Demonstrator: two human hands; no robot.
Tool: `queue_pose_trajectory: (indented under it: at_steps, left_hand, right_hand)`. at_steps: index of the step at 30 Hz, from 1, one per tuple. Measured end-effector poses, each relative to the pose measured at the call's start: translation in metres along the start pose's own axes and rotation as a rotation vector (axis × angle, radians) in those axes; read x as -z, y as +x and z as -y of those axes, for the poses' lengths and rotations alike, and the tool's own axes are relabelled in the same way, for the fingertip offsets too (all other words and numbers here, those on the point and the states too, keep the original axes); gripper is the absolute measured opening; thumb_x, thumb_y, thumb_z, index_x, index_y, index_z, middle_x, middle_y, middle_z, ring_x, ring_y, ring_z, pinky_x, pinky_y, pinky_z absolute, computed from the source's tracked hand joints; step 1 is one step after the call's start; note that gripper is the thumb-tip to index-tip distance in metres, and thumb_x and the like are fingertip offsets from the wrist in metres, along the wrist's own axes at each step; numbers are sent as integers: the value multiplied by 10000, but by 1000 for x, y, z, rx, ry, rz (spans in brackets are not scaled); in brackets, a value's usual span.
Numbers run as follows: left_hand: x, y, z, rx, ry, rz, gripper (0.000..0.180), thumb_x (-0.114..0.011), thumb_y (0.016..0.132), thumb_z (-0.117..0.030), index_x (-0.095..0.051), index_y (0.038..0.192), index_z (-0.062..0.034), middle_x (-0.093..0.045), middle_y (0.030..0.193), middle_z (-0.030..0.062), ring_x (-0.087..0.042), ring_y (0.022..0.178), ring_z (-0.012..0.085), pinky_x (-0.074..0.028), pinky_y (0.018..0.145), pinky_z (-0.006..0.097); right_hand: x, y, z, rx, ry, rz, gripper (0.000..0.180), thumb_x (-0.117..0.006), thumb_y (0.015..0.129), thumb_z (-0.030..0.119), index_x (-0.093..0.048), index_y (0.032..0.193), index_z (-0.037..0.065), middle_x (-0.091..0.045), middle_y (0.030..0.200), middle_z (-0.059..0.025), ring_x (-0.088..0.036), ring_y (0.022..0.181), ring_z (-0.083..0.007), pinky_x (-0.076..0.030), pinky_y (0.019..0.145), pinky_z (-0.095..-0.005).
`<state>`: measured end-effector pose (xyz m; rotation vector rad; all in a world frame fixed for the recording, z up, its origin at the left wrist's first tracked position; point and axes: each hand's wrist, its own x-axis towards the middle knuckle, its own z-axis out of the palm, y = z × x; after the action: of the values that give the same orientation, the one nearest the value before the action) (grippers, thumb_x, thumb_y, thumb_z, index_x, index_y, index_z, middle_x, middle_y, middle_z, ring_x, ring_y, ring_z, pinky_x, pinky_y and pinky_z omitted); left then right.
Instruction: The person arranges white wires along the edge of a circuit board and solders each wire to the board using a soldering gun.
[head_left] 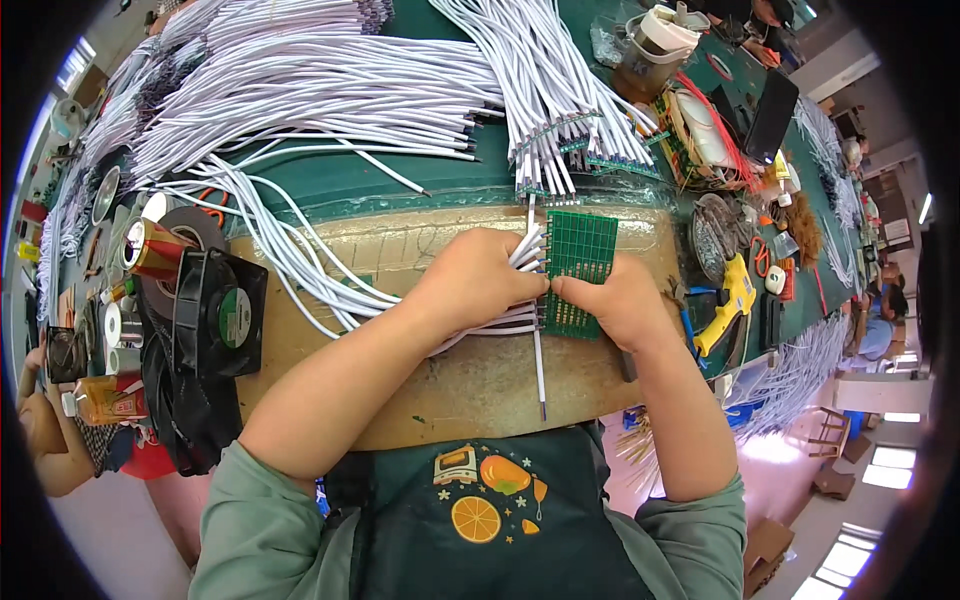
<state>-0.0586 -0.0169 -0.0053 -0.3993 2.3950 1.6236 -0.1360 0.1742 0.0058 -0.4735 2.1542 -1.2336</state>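
Two bare hands meet over one tan, scuffed work board (450, 390) that lies on the green desk (340, 180). The left hand (475, 280) is clenched around a small bundle of thin white wires (522, 258); their exact count cannot be told, as the fingers hide most of them. The right hand (615, 300) pinches the lower left edge of one green circuit board (578, 270), a flat rectangle with a fine grid of lines, lying on the tan board between the two hands. The wire ends touch the circuit board's left edge. One loose white wire (539, 375) lies straight on the tan board just below the hands.

Further back, white round wires lie in large heaps (320, 90) across the desk, far too many to count, with a fan of them (540, 100) ending in small green strips just behind the circuit board. At the left stand one black square fan (220, 315) with a round green label, one shiny red and gold can (155, 250), and one roll of dark tape (195, 225). At the right lie one yellow glue gun (730, 300), one black flat slab (772, 115) and one tan jug with a white lid (650, 45).
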Motion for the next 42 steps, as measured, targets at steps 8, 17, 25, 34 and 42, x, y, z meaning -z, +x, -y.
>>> queue_pose_trajectory:
  at_steps: [8,17,25,34,42]
  left_hand:
    - [-1,0,-1,-36,24,-42,305,-719,737,-289,-734,905,-35,-693,778,199,-673,698,314,-521,693,428]
    - [-6,4,4,-7,-53,-37,272,-751,764,-239,-739,918,-15,-694,750,110,-615,680,158,-510,679,363]
    - [-7,3,4,0,-44,-52,285,-706,734,-263,-733,894,-28,-697,790,208,-683,729,333,-525,716,432]
    - [3,3,-2,13,-52,-28,261,-724,775,-241,-732,908,-16,-698,764,117,-632,689,185,-511,686,366]
    - [1,4,0,10,-32,-42,259,-716,814,-212,-720,955,5,-713,832,139,-639,735,187,-512,720,380]
  right_hand:
    - [-7,-2,1,100,-77,-55,215,-690,820,177,-697,983,36,-711,811,-97,-646,714,-161,-526,699,-352]
    - [-14,-4,10,95,-321,-146,229,-648,813,217,-671,929,21,-672,806,-220,-659,747,-386,-520,699,-444]
    - [-21,-12,21,79,-395,-207,221,-638,816,207,-673,936,25,-670,812,-223,-660,765,-398,-522,712,-450]
    - [-15,-15,21,24,-230,-138,247,-639,837,210,-665,970,4,-667,833,-242,-660,777,-405,-512,702,-448]
    - [-52,-41,14,353,-748,-254,324,-645,878,240,-636,1095,-1,-646,826,-208,-658,800,-390,-525,707,-481]
